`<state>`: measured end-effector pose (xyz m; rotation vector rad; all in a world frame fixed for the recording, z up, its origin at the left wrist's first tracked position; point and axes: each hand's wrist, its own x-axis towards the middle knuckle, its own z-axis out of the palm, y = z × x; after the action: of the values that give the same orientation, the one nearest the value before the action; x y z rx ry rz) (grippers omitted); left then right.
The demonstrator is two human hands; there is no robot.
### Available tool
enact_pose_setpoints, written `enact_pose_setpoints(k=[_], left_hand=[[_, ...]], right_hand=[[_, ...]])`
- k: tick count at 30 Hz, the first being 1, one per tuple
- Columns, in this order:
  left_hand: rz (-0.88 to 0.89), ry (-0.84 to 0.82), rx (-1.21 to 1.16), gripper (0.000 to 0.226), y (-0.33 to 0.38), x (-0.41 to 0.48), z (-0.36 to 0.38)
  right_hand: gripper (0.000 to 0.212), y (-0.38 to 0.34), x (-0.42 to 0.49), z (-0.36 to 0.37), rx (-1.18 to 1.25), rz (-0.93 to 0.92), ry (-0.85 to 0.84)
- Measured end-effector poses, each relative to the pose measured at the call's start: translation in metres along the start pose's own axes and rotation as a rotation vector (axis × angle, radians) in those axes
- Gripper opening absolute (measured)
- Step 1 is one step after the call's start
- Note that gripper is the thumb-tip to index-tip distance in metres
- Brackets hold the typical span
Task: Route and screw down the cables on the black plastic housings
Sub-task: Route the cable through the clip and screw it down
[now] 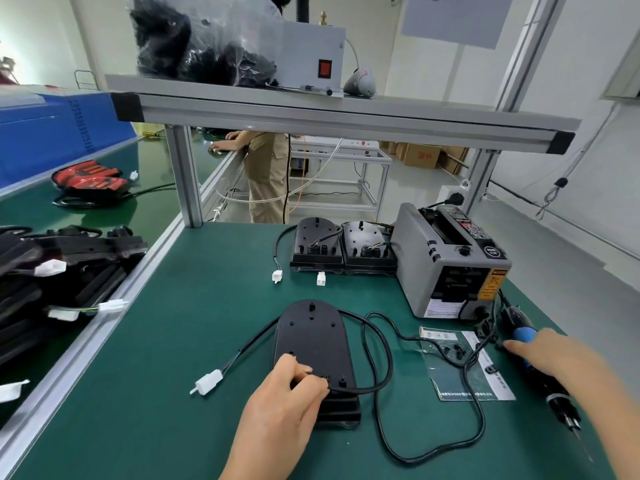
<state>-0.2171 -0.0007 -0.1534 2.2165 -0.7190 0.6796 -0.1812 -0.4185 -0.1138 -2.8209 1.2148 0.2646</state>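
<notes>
A black plastic housing (313, 341) lies flat on the green mat in front of me. Its black cable (377, 362) loops to the right and ends at a white connector (209, 382) on the left. My left hand (287, 393) rests on the housing's near end, fingers curled and pinching the cable at the housing. My right hand (547, 351) hovers, blurred, with fingers extended over the blue-collared electric screwdriver (540, 372) lying at the right; no grip shows. Two more housings (343, 249) with wired cables stand at the back.
A grey tape dispenser (446, 268) stands at the back right. A clear bag with small black screws (460, 362) lies beside the screwdriver. Stacked black housings (52, 271) fill the conveyor on the left. A person stands beyond the bench frame (187, 174).
</notes>
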Motion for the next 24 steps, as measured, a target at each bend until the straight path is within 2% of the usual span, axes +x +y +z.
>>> enact_pose_setpoints(k=[4,14,24], left_hand=[[0.007,0.001,-0.009,0.036,-0.001,0.0,0.001],[0.014,0.01,0.011,0.029,0.0,0.0,0.0],[0.01,0.007,0.015,0.025,0.0,0.0,-0.001]], right_hand=[[0.074,-0.005,-0.006,0.001,-0.045,0.03,0.015],[0.085,-0.004,-0.01,0.001,-0.067,-0.007,0.007],[0.082,-0.004,-0.025,-0.006,-0.043,-0.066,0.018]])
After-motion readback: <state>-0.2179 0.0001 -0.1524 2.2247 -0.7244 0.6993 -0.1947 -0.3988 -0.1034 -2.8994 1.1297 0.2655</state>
